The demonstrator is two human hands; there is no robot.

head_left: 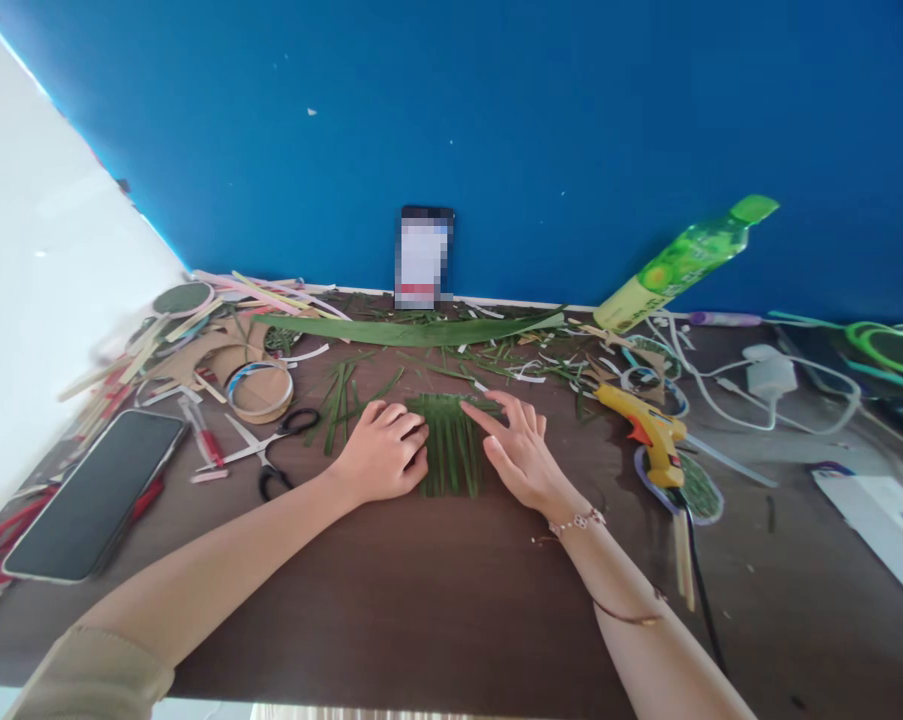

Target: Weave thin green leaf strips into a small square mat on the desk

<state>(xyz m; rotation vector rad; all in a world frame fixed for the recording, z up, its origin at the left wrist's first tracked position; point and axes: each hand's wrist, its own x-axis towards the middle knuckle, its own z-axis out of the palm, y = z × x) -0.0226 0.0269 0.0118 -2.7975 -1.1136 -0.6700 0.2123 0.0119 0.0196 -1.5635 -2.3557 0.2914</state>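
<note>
The upper part of the frame is filled by a blue wall, flecked with a few pale marks. Below it, the width of the frame is taken up by a dark brown tabletop, its near edge seen along the bottom. The left edge is bounded by a white wall. Along the back of the table, cut strips and scraps are strewn. A dark-screened phone is laid at lower left. A green bottle is seen tilted against the blue wall at upper right, and a long green leaf is stretched across the centre, behind the hands. At mid-frame, a mat of green leaf strips is flanked by both hands. Its left side is touched by the left hand, whose fingers are curled close together; whether a strip is pinched cannot be told. The fingers of the right hand are spread, the index finger extended over the mat's upper right corner. A yellow glue gun is placed right of centre, scissors with parted blades left of centre.
</note>
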